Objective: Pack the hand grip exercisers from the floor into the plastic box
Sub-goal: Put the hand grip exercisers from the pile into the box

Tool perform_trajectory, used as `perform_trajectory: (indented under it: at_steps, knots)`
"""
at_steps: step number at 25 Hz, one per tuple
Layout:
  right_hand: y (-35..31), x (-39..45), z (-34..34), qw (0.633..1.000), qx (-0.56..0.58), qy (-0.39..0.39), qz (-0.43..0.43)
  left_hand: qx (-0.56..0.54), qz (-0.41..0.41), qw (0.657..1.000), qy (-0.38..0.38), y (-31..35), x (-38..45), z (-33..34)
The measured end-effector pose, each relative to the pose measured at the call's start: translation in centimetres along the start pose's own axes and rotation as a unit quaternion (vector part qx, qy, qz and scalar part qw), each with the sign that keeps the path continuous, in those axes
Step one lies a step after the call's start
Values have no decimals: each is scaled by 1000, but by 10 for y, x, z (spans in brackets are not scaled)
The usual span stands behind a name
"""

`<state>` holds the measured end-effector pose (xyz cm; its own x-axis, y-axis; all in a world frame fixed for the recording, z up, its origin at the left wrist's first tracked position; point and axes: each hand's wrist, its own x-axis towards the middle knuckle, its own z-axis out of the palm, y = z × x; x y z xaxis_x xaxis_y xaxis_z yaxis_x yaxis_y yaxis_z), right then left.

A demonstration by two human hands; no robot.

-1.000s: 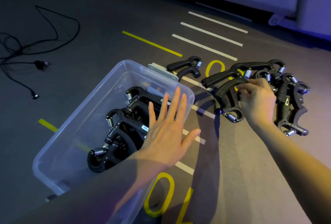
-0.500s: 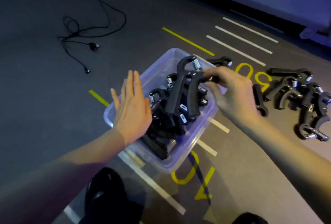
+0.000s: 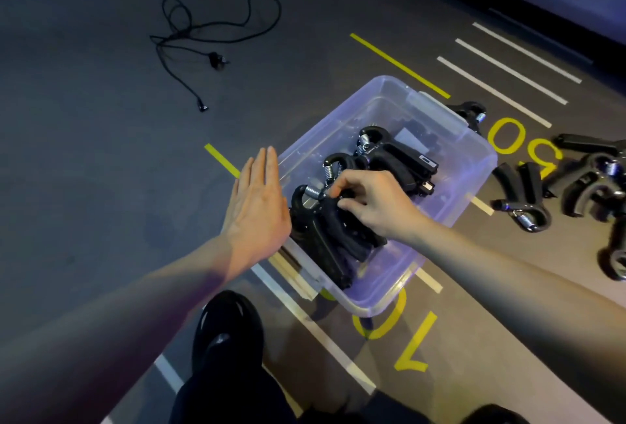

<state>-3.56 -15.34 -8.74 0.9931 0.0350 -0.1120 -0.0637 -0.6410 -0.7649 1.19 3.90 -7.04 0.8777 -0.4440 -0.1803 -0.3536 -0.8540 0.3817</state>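
- Right hand (image 3: pixel 367 201) down inside plastic box (image 3: pixel 474 183), fingers curled round black exerciser (image 3: pixel 320 220) at its spring end; prob. seating it at near end of the row.
- Left hand (image 3: pixel 257 210) flat, fingers straight and together, holding nothing; set against box's near-left wall, likely bracing it so box won't slide on floor (image 3: pixel 101 152). Actual contact w/ wall hard to confirm.
- Packed exercisers (image 3: pixel 389 159) lined up side by side, spring loops toward left wall, handles toward right; looks done to save room.
- Far end of box not filled.
- Loose exercisers (image 3: pixel 576 183) in a heap on floor right of box, well apart from both hands; one more (image 3: pixel 469 111) just beyond far corner. So task partway, by the look.
- Box: clear, thin, flexible-looking plastic, rounded corners, rolled rim.
- Exercisers: matte black handles, curved, w/ shiny coiled metal springs; hooked shapes apt to snag each other.
- Floor: dull grey, smooth, yellow and white painted lines and numerals.
- Black cable (image 3: pixel 216 27) tangled far left, clear of the work.
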Motion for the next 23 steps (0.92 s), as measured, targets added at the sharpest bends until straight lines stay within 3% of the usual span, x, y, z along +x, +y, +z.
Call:
perform_trajectory:
  at_steps: [4,7,10,15,23]
  knots:
    - [0,18,17,997,51,-32,58,10,5,1000,10,-1,1,2]
    - [2,17,21,984,-101,-144,37,24,-12,999,17,3,-1,0]
    - [-1,1,28,929,-265,-257,21,48,-14,999,21,6,-3,-1]
    - [-8,-3,35,868,-406,-284,14,58,4,998,8,14,-2,0]
    - [-6,10,46,861,-420,-285,36,100,-11,995,1,18,3,2]
